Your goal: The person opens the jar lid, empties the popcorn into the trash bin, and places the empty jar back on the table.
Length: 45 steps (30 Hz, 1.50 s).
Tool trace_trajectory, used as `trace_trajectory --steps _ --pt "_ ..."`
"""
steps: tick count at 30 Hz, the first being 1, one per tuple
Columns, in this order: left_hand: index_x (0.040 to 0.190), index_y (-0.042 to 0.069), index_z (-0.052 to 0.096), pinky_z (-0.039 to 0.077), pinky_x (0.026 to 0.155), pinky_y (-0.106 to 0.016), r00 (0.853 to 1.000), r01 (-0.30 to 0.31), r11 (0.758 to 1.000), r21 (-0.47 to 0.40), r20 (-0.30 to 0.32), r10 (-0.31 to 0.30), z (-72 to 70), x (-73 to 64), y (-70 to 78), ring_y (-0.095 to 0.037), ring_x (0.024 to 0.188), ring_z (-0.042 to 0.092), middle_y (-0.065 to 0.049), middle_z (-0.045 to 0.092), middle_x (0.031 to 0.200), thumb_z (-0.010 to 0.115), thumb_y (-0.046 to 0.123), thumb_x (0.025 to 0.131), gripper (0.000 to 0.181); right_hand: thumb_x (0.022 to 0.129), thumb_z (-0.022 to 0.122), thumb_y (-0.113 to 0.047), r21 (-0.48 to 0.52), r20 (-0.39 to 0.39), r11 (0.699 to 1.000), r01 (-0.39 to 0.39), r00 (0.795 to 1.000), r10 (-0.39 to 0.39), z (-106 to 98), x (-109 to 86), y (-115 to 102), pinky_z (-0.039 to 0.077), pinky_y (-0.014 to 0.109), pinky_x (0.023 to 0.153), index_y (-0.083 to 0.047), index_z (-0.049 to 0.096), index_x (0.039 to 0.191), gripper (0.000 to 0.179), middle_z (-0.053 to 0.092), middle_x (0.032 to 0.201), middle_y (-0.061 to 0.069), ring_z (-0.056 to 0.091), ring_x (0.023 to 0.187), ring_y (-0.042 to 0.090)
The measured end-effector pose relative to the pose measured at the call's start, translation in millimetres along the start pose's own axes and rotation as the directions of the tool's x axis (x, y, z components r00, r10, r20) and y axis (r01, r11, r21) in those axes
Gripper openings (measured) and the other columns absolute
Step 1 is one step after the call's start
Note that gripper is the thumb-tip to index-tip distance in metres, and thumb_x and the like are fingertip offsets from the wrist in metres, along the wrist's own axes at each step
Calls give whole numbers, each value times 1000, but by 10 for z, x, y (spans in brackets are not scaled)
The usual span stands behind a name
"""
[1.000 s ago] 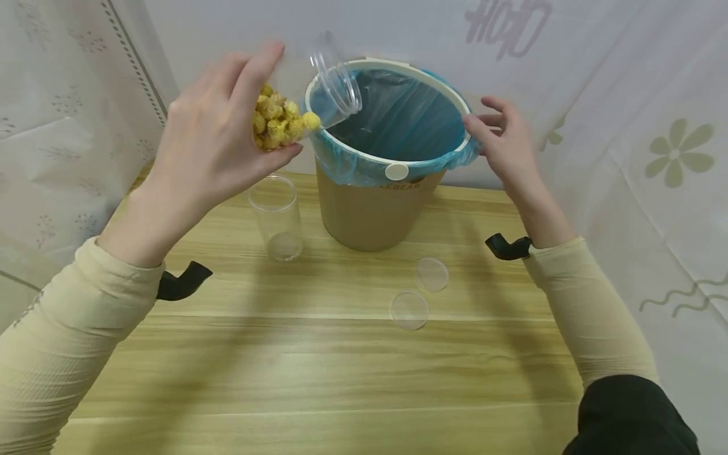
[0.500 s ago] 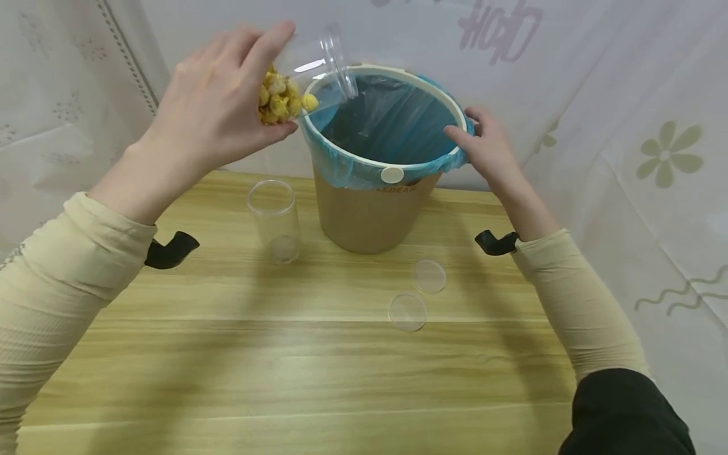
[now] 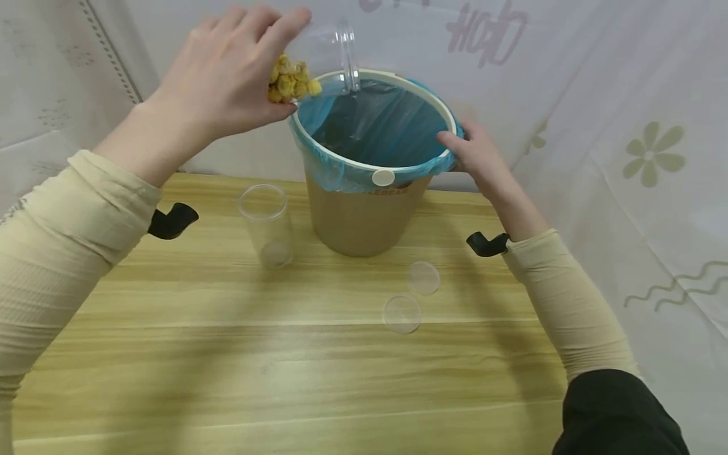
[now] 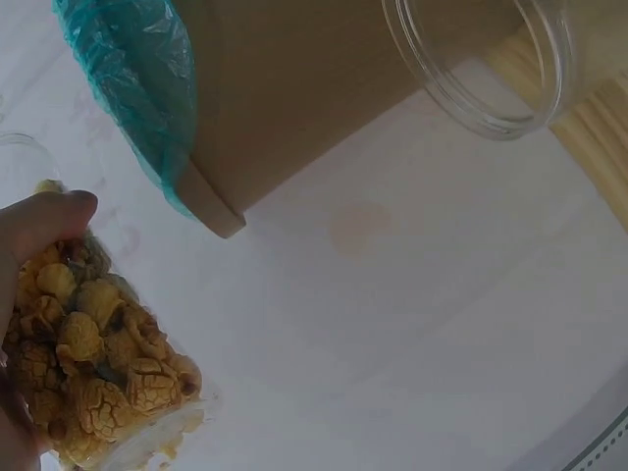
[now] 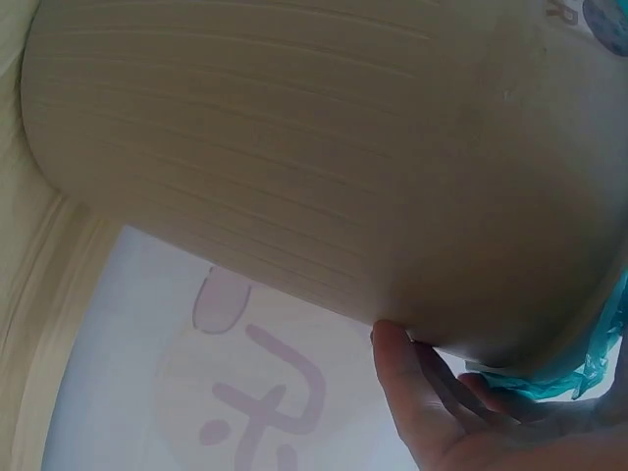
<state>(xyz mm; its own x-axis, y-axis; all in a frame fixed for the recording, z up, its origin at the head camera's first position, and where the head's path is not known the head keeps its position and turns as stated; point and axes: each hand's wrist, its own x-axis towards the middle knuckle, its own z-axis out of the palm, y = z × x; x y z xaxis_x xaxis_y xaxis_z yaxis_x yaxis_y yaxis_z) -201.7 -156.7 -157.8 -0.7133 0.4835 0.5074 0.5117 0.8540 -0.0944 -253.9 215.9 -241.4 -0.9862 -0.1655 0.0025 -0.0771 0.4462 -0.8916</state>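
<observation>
My left hand (image 3: 227, 76) grips a clear plastic jar (image 3: 327, 47) lying on its side. Yellow popcorn (image 3: 287, 81) is bunched toward the hand end, and the jar's mouth is over the left rim of a tan trash bin (image 3: 364, 218). A blue bag (image 3: 344, 180) lines the bin and folds over its rim. On the bin's right side my right hand (image 3: 478, 155) holds the rim, thumb on top. The right wrist view shows the fingers (image 5: 397, 378) against the outside wall. Close up in the left wrist view, popcorn (image 4: 93, 339) fills the visible part of the jar.
A second clear jar (image 3: 264, 224) stands upright and uncapped left of the bin. Two clear round lids (image 3: 423, 278) lie flat on the wooden table (image 3: 284, 379) in front of it. White printed cloth (image 3: 597, 126) hangs behind and at the sides.
My left hand has risen in view, bringing the jar nearer level with its mouth by the bin. The right hand has settled its fingers and thumb onto the rim. The view has shifted slightly.
</observation>
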Motion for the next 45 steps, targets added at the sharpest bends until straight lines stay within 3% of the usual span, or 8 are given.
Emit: trace_trajectory --steps 5,9,12,16,24,34,41,45 --pt "157 15 31 47 100 -71 999 -37 998 42 25 36 11 39 -44 -51 126 53 -24 53 144 80 22 84 88 100 57 -34 10 15 1000 -9 1000 9 42 11 -18 61 27 82 -7 55 142 50 71 117 8 70 92 10" --pt "155 13 34 47 99 -69 995 -103 990 98 8 103 15 55 -101 -51 123 53 -25 55 139 81 17 83 86 100 56 -33 15 23 1000 -11 1000 11 79 26 -41 62 30 83 -9 53 145 52 69 125 13 70 96 12" --pt "154 11 35 44 106 -66 990 -143 980 139 12 143 1 79 -132 -50 125 51 -26 55 138 82 13 81 87 100 55 -34 15 34 1000 -23 999 22 108 43 -57 62 36 90 -13 50 150 55 65 136 17 70 103 15" --pt "156 12 34 35 115 -63 984 -175 971 163 71 165 -25 136 -121 -49 130 47 -27 53 141 83 12 81 90 100 53 -34 25 40 999 -41 998 40 133 49 -68 59 47 100 -15 46 153 57 60 144 17 67 115 22" --pt "155 12 34 35 116 -62 966 -255 920 298 128 226 -40 197 -84 -49 127 48 -26 51 143 88 14 79 93 100 53 -34 38 42 999 -33 999 31 160 56 -74 58 50 102 -14 45 153 57 59 144 17 66 118 24" --pt "146 14 42 39 108 -61 952 -300 900 315 44 302 -18 218 -85 -48 118 53 -25 56 132 78 3 83 73 100 52 -34 48 51 998 -40 998 37 178 56 -93 54 56 105 -14 43 155 58 57 148 17 63 127 31" --pt "147 18 42 38 110 -62 950 -304 890 338 40 309 -19 242 -40 -46 121 51 -23 56 135 72 2 90 66 100 52 -33 50 57 998 -27 998 24 176 54 -89 55 56 103 -13 45 154 58 57 148 18 63 127 32" --pt "145 18 42 40 107 -63 945 -313 867 387 32 326 -29 260 -3 -44 123 51 -22 57 135 66 -4 93 61 100 51 -33 50 57 998 -24 998 21 166 50 -90 54 58 104 -14 46 153 57 59 147 17 65 124 31"
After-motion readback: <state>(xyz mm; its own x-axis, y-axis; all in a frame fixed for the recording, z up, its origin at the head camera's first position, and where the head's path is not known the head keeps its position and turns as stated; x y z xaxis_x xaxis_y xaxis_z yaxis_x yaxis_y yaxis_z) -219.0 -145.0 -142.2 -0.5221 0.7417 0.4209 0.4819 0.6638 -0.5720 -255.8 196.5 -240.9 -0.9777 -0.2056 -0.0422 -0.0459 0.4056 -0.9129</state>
